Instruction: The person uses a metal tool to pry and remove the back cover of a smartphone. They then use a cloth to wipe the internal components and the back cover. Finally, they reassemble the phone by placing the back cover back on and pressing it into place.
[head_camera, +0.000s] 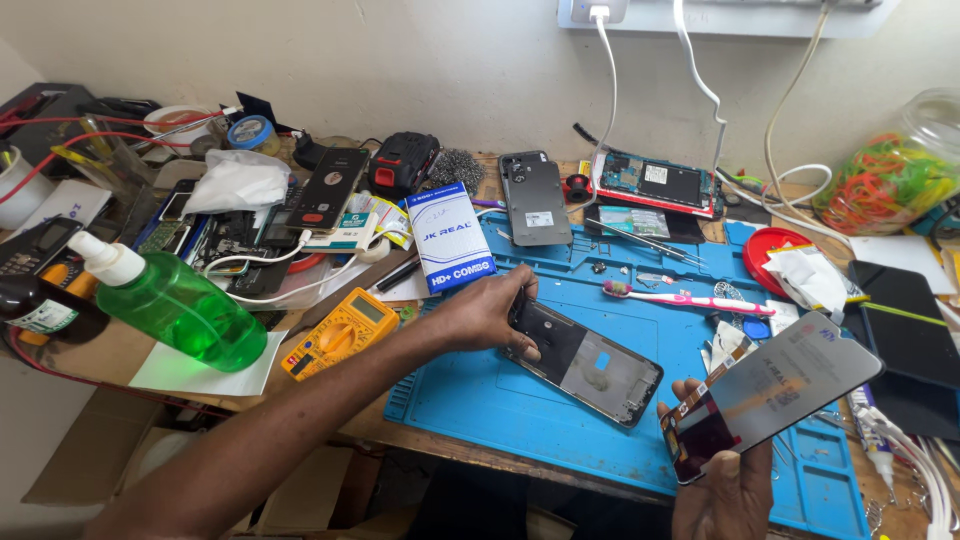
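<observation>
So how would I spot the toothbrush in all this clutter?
Find the blue rubber work mat covering the bench. Near its far edge, beyond the open phone frame under the left hand, lies the pink-and-white plastic toothbrush, the only long pink stick there.

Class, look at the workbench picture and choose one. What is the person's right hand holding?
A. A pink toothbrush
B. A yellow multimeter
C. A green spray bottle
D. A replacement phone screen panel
D. The right hand grips a flat screen panel by its lower end, raised over the blue mat, while the left hand rests on the open phone frame.
</observation>
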